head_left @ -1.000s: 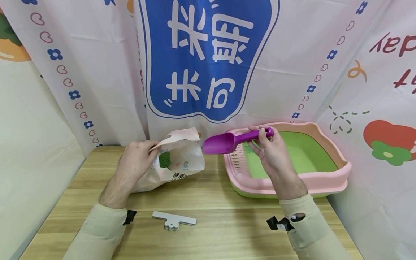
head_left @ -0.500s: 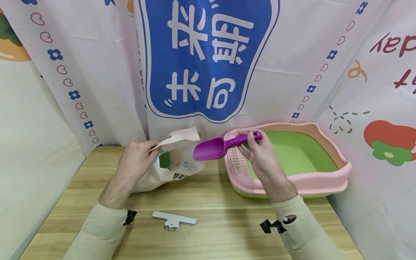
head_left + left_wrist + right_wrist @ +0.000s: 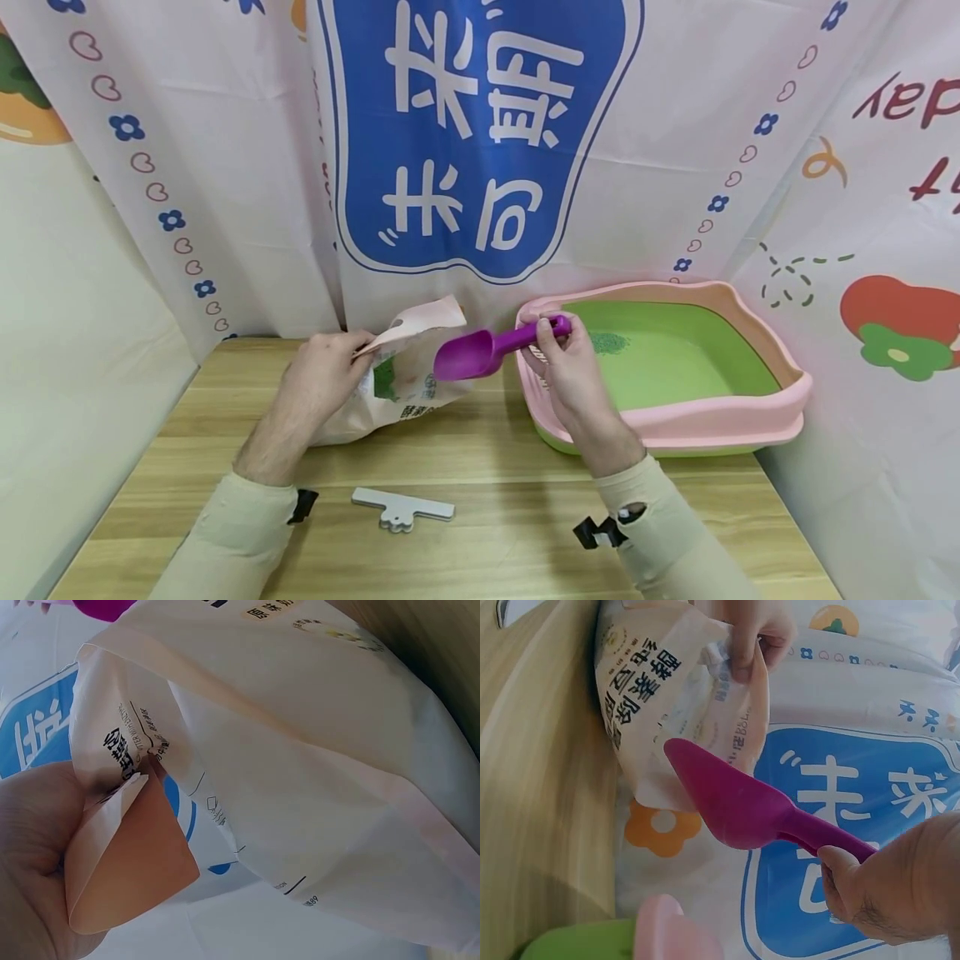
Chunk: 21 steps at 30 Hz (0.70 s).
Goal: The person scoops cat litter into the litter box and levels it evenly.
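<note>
One purple scoop (image 3: 465,357): smooth plastic, right hand (image 3: 576,371) clamped on it
Bag (image 3: 401,396): kinda crinkly, says 酵素, left hand (image 3: 322,379) pinching it

2 hands (image 3: 321,375) pinch, well apart; 2 sleeved forearms (image 3: 234,529) slant forward and inward.

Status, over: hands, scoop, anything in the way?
Left hand gripping bag at rim; right hand holding purple scoop by handle. Scoop outside bag, looks empty. No obstruction seen between them; clip lies apart.
</note>
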Motion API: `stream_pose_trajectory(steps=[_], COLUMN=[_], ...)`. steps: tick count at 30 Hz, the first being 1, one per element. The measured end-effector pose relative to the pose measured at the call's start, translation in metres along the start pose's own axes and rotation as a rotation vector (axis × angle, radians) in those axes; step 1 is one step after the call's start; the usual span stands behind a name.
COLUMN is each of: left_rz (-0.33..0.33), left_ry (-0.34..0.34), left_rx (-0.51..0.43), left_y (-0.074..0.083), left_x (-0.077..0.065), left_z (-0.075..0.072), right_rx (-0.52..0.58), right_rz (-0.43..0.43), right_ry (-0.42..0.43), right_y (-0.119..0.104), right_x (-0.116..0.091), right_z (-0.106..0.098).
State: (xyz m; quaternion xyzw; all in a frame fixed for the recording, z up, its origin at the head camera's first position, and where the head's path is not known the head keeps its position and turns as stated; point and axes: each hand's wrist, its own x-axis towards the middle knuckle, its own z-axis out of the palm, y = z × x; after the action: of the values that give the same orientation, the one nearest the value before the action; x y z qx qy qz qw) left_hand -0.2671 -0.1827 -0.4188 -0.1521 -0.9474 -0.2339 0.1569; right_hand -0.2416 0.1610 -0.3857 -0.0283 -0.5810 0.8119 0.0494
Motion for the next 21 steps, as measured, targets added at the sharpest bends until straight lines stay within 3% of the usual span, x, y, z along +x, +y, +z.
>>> stream_pose_trajectory(steps=[11,15,21], left_rz=[0.036,0.038,0.068], left_ry=[0.018,0.021,0.043], left_rx=[0.031,0.020,0.010], left_y=[0.003,0.004,0.003], left_x=[-0.002,-0.003,-0.004], left_z=[0.005,0.008,0.014], right_rx=[-0.039,-0.104,-0.091], right_rz=[-0.056,-0.052,-0.037], right_ry=[-0.055,-0.050,-0.051], right_y=[0.030,0.040,0.053], right_x=[-0.003,-0.003,-0.003], right_z=[0.018,0.022,0.029])
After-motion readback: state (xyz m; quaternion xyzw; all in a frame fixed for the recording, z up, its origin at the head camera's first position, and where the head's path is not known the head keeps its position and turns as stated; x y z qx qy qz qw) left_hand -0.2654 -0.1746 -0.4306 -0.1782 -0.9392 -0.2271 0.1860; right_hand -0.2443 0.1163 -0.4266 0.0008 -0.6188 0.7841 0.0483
